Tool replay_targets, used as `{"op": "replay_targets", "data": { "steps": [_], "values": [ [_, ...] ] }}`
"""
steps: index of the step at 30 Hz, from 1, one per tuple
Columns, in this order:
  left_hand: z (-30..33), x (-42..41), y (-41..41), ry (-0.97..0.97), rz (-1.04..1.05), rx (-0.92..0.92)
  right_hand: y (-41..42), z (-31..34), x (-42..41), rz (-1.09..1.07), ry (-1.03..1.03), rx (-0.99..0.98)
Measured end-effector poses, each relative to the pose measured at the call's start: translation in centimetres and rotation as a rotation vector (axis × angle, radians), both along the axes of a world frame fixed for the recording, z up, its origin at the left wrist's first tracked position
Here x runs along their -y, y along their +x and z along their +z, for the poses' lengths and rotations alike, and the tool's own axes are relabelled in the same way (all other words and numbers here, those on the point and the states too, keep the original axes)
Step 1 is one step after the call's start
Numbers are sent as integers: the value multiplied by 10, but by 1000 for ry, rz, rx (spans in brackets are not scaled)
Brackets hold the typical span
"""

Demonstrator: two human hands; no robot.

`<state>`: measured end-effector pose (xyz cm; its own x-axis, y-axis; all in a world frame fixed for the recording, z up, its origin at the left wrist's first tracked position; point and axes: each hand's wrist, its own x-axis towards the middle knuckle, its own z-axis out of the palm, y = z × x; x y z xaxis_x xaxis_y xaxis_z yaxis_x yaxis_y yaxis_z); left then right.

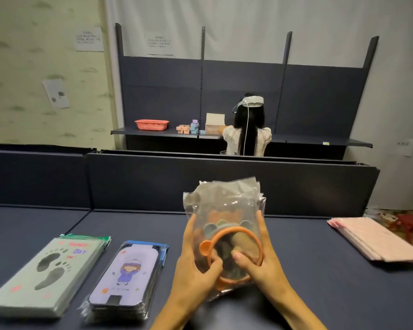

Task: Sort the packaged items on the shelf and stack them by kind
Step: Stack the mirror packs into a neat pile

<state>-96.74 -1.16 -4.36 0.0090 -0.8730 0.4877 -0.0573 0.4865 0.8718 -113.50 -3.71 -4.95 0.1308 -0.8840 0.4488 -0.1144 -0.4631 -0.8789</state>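
My left hand (196, 256) and right hand (255, 258) clasp the bagged rings (227, 234) at lower centre; I should square their edges before stacking

The green package (45, 275) at the left of the shelf carries two footprints and the coloured words "HAPPY" and "DAY"; the first word is faint. The paper notices (89, 39) on the wall and on the far rack have printed lines, but they are too small to read.
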Motion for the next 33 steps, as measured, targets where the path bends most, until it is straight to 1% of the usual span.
{"op": "replay_targets", "data": {
  "steps": [5,10,13,17,24,28,33],
  "values": [
    [-2,2,2,-24,88,23,4,-1,-6,-93,-155,-64],
    [-5,1,0,-65,150,18,3,-6,-6,-145,-233,-134],
    [-8,1,-2,-119,176,73,1,-5,-6,-168,-267,-171],
    [-11,0,-3,-163,146,121,-2,-8,-7,-78,-272,-165],
    [-5,-2,0,-211,131,150,-1,-4,-9,-179,-343,-233],
    [-8,-2,0,-209,140,141,-2,-3,-11,-166,-426,-261],
    [-8,-1,-1,-238,158,212,0,3,-15,-159,-588,-293]
  ]
}}
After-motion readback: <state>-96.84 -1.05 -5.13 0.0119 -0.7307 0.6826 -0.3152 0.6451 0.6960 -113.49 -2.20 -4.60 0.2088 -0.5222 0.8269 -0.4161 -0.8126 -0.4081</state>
